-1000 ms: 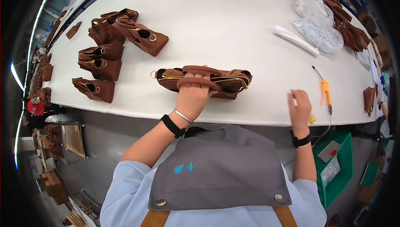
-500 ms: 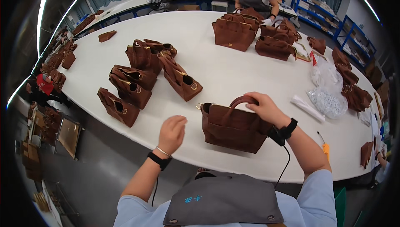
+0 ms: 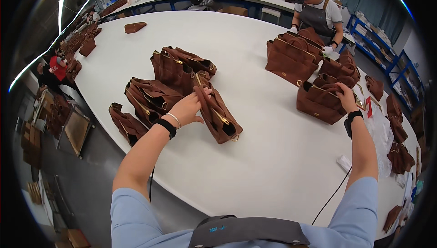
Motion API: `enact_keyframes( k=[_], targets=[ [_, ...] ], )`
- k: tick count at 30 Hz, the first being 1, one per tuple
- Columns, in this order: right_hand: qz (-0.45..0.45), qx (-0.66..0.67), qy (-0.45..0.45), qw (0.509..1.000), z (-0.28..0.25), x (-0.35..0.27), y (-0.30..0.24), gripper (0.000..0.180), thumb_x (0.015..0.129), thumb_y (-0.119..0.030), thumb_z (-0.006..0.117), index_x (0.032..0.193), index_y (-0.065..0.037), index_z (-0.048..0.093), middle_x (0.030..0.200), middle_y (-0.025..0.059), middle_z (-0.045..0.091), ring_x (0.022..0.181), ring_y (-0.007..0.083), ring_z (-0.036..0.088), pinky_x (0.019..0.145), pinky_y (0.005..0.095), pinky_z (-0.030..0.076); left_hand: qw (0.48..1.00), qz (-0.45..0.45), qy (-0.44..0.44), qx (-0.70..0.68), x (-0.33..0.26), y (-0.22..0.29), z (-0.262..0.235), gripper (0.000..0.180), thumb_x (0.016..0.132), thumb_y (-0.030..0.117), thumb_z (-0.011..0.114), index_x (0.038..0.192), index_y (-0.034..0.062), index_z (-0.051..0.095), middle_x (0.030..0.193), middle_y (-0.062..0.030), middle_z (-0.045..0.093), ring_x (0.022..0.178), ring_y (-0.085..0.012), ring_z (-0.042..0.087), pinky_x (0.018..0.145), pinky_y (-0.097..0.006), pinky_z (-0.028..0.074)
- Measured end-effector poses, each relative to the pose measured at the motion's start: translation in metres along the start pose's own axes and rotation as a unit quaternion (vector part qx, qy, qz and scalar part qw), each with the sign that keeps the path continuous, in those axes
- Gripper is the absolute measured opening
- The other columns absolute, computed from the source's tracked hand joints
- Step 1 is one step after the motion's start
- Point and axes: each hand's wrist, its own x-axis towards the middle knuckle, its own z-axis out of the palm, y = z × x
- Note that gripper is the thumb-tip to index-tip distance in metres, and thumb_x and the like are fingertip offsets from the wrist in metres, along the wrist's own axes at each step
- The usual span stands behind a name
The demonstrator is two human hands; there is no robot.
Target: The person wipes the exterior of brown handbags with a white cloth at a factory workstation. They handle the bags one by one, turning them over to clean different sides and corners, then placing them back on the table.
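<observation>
Bags lie all over the big white table (image 3: pixel 273 157) in front of me, every one of them brown leather. My left hand (image 3: pixel 189 109) reaches out to the left of middle and closes its fingers on the near edge of a lying bag (image 3: pixel 217 113), which rests on its side with its open mouth and gold fittings turned toward the right. Just beyond and left of it sit more bags of the same kind in a loose cluster (image 3: pixel 159 88), some upright, some tipped over, one close to the near left edge of the table. My right hand (image 3: pixel 347 97) is stretched far to the right, well apart from the left, and grips the top of an upright bag (image 3: pixel 321 102) at its handle. Behind that bag stand a few more upright ones (image 3: pixel 291 56), and at the far side a person in a grey apron (image 3: pixel 318 11) works on them. Near my right elbow lies some clear plastic wrapping (image 3: pixel 380 134).
</observation>
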Motion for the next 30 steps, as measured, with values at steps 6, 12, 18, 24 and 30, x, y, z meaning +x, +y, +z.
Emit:
enact_keyframes(
  k=[6,12,18,24,30],
  targets=[
    [0.035,-0.193,0.157,0.968,0.018,0.017,0.053,0.084,0.066,0.015,0.05,0.145,0.001,0.026,0.133,0.0299,0.041,0.125,0.045,0.04,0.107,0.0442,0.034,0.989,0.033,-0.136,0.035,0.055,-0.014,0.012,0.059,0.073,0.028,0.075,0.128,0.0161,0.056,0.141,-0.0053,0.048,0.117,-0.0243,0.054,0.097,-0.034,0.047],
    [-0.039,-0.116,0.086,0.989,0.037,-0.051,-0.017,0.068,0.072,0.006,0.054,0.138,-0.003,0.041,0.139,0.0227,0.041,0.132,0.0391,0.037,0.111,0.0414,0.03,0.988,0.032,-0.153,-0.005,0.06,0.032,0.015,0.06,0.071,0.029,0.075,0.129,0.0292,0.058,0.1,-0.0023,0.064,0.099,-0.022,0.055,0.091,-0.037,0.043],
    [-0.022,0.13,-0.086,0.988,0.044,-0.158,-0.166,0.035,0.079,-0.001,0.06,0.114,0.002,0.057,0.122,0.0186,0.056,0.114,0.0355,0.053,0.098,0.0385,0.043,0.948,0.28,-0.14,-0.06,0.052,0.136,-0.01,0.05,0.087,0.013,0.059,0.134,0.0257,0.05,0.119,-0.0017,0.059,0.11,-0.0212,0.056,0.097,-0.035,0.046],
    [-0.229,0.112,-0.071,0.964,0.049,-0.233,-0.303,0.042,0.075,0.004,0.061,0.116,-0.003,0.058,0.124,0.0145,0.053,0.119,0.0316,0.049,0.099,0.0423,0.043,0.976,0.218,0.014,0.006,-0.026,0.162,-0.032,0.037,0.09,0.006,0.053,0.127,0.0095,0.054,0.128,-0.0074,0.058,0.118,-0.0204,0.056,0.092,-0.033,0.05],
    [-0.309,0.045,-0.047,0.949,0.051,-0.259,-0.347,0.037,0.073,-0.01,0.069,0.109,-0.006,0.059,0.118,0.01,0.055,0.119,0.0291,0.049,0.101,0.0464,0.039,0.888,-0.191,-0.024,-0.418,-0.138,0.284,-0.013,0.02,0.09,0.019,0.064,0.09,-0.0012,0.062,0.063,-0.0096,0.058,0.053,-0.0231,0.053,0.054,-0.033,0.045]
  ],
)
